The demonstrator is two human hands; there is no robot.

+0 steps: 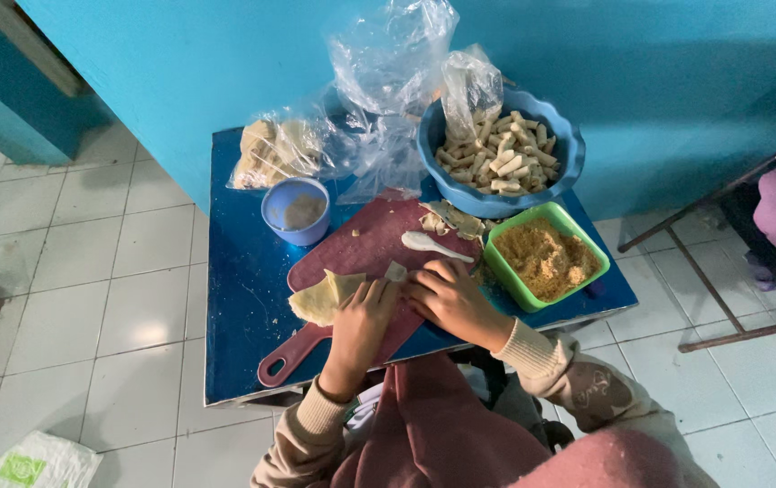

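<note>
My left hand (pixel 363 318) and my right hand (pixel 449 294) rest close together on a dark red cutting board (pixel 352 248), fingers bent over a thin pale wrapper (pixel 323 298) that is partly folded. A small pale scrap (pixel 395 270) lies between the fingertips. Just beyond my right hand lies a white spoon (pixel 433 244). To its right a green square bowl (pixel 546 258) holds crumbly tan filling. Behind that stands a blue scalloped bowl (pixel 501 154) piled with several rolled pieces.
The board lies on a small blue table (pixel 239 298) against a turquoise wall. A small blue cup (pixel 296 210) of pale paste, a bag of wrappers (pixel 271 154) and crumpled clear plastic (pixel 392 63) sit at the back. Metal chair legs (pixel 713 271) stand at right on the white tile floor.
</note>
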